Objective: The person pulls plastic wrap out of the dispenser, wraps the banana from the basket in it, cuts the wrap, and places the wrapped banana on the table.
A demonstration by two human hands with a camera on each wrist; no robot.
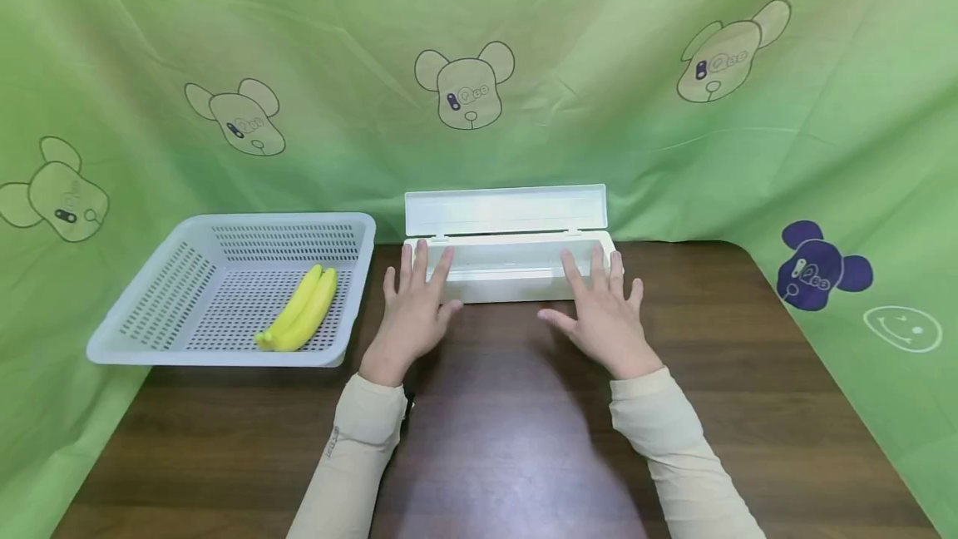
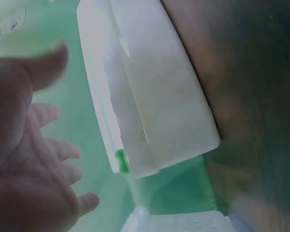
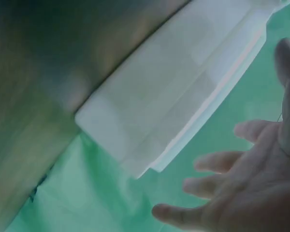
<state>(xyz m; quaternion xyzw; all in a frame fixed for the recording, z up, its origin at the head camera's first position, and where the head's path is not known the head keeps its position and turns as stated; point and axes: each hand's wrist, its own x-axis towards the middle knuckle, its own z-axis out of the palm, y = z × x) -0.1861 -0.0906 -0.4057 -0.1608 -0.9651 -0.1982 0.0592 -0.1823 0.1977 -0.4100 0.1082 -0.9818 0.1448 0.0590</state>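
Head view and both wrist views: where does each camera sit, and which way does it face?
Head: worn on the head, facing forward and down at the table, basket and white box; left hand, right hand and sleeves show.
Left wrist: on that wrist, facing the white box, part of the basket at the bottom; the left hand shows, palm side, at left.
Right wrist: on that wrist, facing the white box and green cloth; the right hand shows at right.
Shared: head and left wrist both show basket and white box.

cream long sleeves; small dark marking on left one
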